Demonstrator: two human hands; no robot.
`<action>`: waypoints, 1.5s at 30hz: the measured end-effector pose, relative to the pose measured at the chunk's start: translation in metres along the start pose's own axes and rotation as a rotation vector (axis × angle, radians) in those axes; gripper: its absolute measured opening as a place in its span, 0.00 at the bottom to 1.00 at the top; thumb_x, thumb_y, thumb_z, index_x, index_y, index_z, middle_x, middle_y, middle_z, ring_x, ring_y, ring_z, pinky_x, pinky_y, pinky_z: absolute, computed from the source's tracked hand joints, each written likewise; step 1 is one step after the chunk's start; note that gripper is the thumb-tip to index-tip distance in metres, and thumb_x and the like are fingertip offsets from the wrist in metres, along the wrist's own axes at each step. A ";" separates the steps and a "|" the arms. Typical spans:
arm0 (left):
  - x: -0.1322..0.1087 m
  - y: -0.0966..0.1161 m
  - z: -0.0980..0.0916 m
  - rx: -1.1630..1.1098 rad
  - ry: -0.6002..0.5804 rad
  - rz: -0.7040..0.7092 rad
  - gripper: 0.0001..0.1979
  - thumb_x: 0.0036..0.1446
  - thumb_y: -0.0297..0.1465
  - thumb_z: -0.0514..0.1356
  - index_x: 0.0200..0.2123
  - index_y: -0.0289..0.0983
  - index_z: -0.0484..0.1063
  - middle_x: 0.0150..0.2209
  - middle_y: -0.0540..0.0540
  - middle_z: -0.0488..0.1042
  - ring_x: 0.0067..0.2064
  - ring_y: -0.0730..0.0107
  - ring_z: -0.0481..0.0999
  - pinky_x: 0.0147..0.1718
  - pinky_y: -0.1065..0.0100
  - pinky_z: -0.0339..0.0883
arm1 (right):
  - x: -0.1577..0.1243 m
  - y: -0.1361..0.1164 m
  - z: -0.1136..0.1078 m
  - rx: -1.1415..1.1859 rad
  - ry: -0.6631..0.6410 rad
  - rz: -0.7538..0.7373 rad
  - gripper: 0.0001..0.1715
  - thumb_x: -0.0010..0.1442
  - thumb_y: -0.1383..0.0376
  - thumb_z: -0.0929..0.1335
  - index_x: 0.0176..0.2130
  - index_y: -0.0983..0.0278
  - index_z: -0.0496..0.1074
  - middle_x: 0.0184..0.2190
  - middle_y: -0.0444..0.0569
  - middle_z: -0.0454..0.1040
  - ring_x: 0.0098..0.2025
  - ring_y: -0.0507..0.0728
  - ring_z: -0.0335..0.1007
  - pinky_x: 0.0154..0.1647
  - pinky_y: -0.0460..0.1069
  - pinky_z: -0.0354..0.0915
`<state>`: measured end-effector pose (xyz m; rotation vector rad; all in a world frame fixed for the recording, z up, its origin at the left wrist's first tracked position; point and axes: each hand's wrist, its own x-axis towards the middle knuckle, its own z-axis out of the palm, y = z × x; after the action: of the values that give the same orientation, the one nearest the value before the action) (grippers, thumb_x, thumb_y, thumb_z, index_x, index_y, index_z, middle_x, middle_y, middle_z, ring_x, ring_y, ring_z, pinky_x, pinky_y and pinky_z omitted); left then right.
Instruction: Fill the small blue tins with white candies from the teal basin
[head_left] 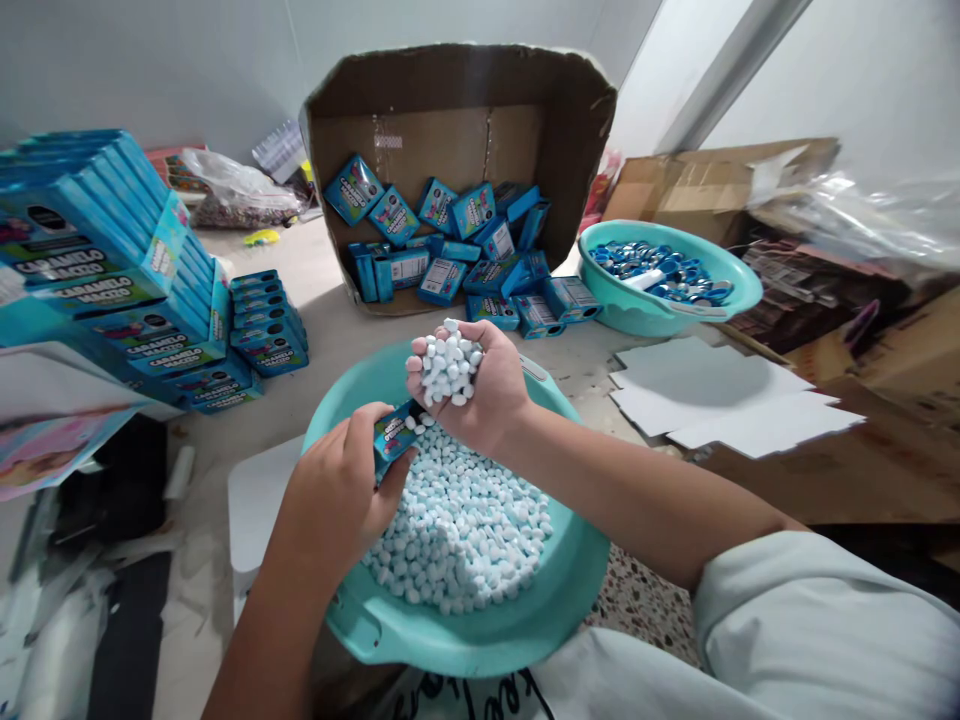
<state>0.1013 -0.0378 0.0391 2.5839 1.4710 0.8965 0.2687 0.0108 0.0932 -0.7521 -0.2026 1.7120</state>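
Now we are cupping a heap of small rounded pale blue-white candies (451,370) in our right hand (495,390), while our left hand (341,490) is gripping a small blue printed cardboard box (392,434) just beside it; below both hands, a round turquoise plastic basin (480,645) is holding more candies.

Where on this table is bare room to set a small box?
One bare patch: tabletop between the short box row, the open carton and the near basin. A narrower one lies between that basin and the white sheets. It is crowded in the carton, among blue boxes, and at the tall stack.
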 end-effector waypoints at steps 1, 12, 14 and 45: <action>0.000 0.000 0.000 -0.001 0.002 0.002 0.17 0.66 0.39 0.59 0.53 0.39 0.65 0.44 0.41 0.81 0.43 0.54 0.83 0.38 0.63 0.74 | 0.000 0.000 0.000 0.002 -0.006 0.002 0.08 0.56 0.63 0.61 0.27 0.62 0.64 0.23 0.47 0.71 0.31 0.55 0.72 0.34 0.49 0.72; 0.000 0.001 0.000 0.015 0.001 0.012 0.16 0.65 0.39 0.58 0.53 0.39 0.65 0.41 0.41 0.81 0.41 0.54 0.83 0.36 0.63 0.73 | 0.000 0.000 0.000 -0.031 -0.051 -0.048 0.14 0.58 0.61 0.62 0.24 0.62 0.65 0.23 0.46 0.70 0.35 0.55 0.74 0.42 0.50 0.73; 0.001 0.001 -0.001 0.024 0.015 0.024 0.16 0.66 0.39 0.58 0.53 0.39 0.65 0.41 0.41 0.81 0.42 0.54 0.83 0.37 0.63 0.73 | -0.001 0.000 0.001 -0.046 -0.038 -0.056 0.15 0.60 0.61 0.61 0.23 0.62 0.65 0.23 0.46 0.71 0.33 0.53 0.73 0.41 0.49 0.73; 0.000 0.002 0.000 0.050 0.058 0.074 0.16 0.69 0.41 0.54 0.53 0.39 0.64 0.41 0.41 0.82 0.39 0.55 0.83 0.35 0.62 0.71 | -0.005 0.002 -0.005 -0.252 -0.195 -0.180 0.15 0.61 0.59 0.65 0.25 0.62 0.68 0.24 0.44 0.71 0.30 0.53 0.72 0.42 0.49 0.72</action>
<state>0.1030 -0.0389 0.0400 2.6872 1.4384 0.9631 0.2707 0.0039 0.0901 -0.7245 -0.6124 1.6034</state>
